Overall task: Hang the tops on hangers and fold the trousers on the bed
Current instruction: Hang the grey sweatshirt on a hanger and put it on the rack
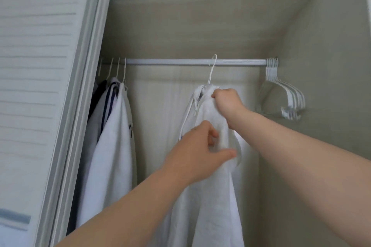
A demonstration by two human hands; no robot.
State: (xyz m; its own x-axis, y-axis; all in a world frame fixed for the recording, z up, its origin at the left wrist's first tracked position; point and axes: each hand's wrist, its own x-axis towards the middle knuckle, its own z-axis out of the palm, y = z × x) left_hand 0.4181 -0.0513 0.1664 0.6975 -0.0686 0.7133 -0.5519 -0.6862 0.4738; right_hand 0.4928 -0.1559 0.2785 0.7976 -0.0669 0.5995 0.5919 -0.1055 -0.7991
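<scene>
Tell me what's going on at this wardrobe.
A person is hanging a white zip top on a hanger at the wardrobe rail. The right hand grips the top near its collar, just under the hanger's hook; the left hand pinches the fabric lower down. The hook is up at the rail. At the left end other tops already hang, and empty hangers bunch at the right end.

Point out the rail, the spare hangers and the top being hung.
rail (pixel 170 61): head view, bare middle stretch.
spare hangers (pixel 293 96): head view, shoulder bars of the bunch.
top (pixel 212 196): head view, lower body fabric.
</scene>
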